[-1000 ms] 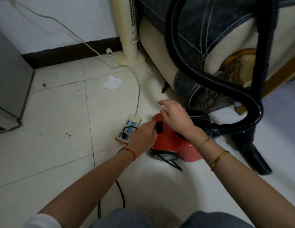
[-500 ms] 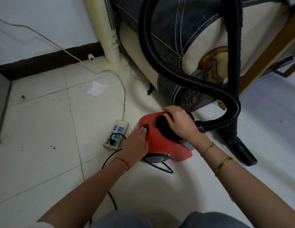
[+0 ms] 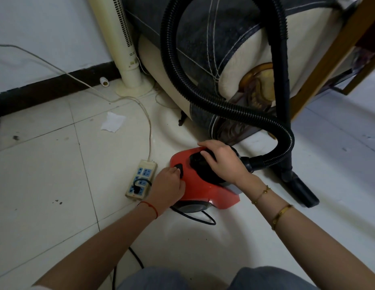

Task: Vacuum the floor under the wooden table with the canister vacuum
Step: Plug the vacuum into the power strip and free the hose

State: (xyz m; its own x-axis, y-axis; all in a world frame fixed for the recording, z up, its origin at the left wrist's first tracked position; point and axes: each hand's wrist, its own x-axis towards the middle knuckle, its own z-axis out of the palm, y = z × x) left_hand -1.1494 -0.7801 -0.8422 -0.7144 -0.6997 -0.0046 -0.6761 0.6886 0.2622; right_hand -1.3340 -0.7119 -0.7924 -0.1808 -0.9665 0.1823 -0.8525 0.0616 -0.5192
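The red canister vacuum (image 3: 205, 191) sits on the tiled floor in front of me. My left hand (image 3: 167, 185) is beside its left end, fingers curled, thumb tip on the black switch (image 3: 180, 170). My right hand (image 3: 223, 161) grips the black handle on top of the canister. The black ribbed hose (image 3: 224, 107) loops up from the canister's right end and over to the upright wand (image 3: 284, 80). The wand's floor nozzle (image 3: 301, 192) rests on the tiles at the right. A leg of the wooden table (image 3: 329, 59) slants down at the upper right.
A white power strip (image 3: 140, 178) with a black plug in it lies left of the vacuum, and the black cord (image 3: 195, 218) curls under the canister. A sofa (image 3: 224, 38) stands right behind, with a tower fan (image 3: 123, 49) beside it. A crumpled tissue (image 3: 112, 124) lies on the tiles.
My right hand has come down from above the canister onto its black handle. My left hand has stayed at the switch. The view has shifted left and closer.
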